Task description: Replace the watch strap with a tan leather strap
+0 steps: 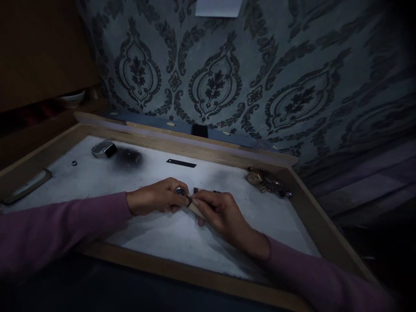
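Observation:
In the head view, my left hand is closed around a round-cased wristwatch with a shiny metal rim. My right hand pinches with thumb and fingertips where the watch's pale strap meets the case. The strap runs down under the right thumb. Both hands meet just above the white surface of a wooden tray. Whatever fine part lies between the right fingertips is too small to make out. A short dark piece shows just behind the fingers.
A square-faced watch, a small dark ring and a curved band lie at the left. A flat black strip rests near the back. Several watches are heaped at the right. Patterned fabric rises behind the raised wooden rim.

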The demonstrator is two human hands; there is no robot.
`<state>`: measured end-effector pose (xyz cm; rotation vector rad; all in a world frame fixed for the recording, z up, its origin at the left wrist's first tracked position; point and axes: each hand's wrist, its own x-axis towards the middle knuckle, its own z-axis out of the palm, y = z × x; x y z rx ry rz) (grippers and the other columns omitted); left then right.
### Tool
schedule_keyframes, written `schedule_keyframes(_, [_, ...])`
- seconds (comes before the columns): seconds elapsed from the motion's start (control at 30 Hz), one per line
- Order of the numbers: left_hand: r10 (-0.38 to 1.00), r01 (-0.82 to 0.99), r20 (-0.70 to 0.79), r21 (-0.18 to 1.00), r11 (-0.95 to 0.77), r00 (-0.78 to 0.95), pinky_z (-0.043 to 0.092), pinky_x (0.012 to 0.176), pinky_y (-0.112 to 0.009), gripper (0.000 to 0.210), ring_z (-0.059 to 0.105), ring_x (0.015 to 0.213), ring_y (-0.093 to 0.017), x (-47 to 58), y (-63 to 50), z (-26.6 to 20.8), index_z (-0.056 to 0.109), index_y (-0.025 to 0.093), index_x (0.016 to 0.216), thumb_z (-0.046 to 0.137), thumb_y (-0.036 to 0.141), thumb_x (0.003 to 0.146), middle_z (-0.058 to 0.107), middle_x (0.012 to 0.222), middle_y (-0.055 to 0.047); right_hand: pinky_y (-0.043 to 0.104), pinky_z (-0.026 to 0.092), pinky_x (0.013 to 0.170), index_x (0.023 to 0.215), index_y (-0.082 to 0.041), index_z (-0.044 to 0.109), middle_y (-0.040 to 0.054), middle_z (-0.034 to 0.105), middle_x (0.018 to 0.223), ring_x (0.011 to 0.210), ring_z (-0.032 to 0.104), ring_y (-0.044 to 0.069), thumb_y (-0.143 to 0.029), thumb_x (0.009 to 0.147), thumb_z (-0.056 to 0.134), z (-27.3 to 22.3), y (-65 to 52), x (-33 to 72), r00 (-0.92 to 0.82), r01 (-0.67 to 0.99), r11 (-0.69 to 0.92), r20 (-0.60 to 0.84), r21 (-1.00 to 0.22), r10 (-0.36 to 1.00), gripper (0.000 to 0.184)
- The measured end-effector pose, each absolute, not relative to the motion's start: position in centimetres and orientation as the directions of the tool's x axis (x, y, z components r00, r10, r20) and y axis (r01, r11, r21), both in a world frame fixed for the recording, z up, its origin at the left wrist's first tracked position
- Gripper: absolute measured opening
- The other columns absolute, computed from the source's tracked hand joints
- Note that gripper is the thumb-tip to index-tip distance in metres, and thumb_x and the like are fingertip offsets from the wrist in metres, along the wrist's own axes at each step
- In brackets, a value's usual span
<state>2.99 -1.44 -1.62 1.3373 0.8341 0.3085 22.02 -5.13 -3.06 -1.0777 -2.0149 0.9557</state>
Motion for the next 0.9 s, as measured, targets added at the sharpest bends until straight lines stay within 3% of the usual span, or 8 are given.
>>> schedule_keyframes(0.9, [0.646, 0.286, -0.337, 0.94, 0.187, 0.685, 0.018, 0.04, -0.02, 0.016, 0.029, 0.042, -0.005, 3.02, -1.27, -1.51, 0.05, 0.018, 0.07, 0.059, 0.029, 0.078, 0.043, 0.05, 0.008, 0.023, 0.044, 0.049, 0.079, -0.014, 0.069, -0.0015, 0.06, 0.055, 0.047, 0.056, 0.01, -0.021, 0.092, 0.051, -3.61, -5.13, 22.01, -0.416, 0.342, 0.256, 0.099, -0.904, 0.904, 0.023])
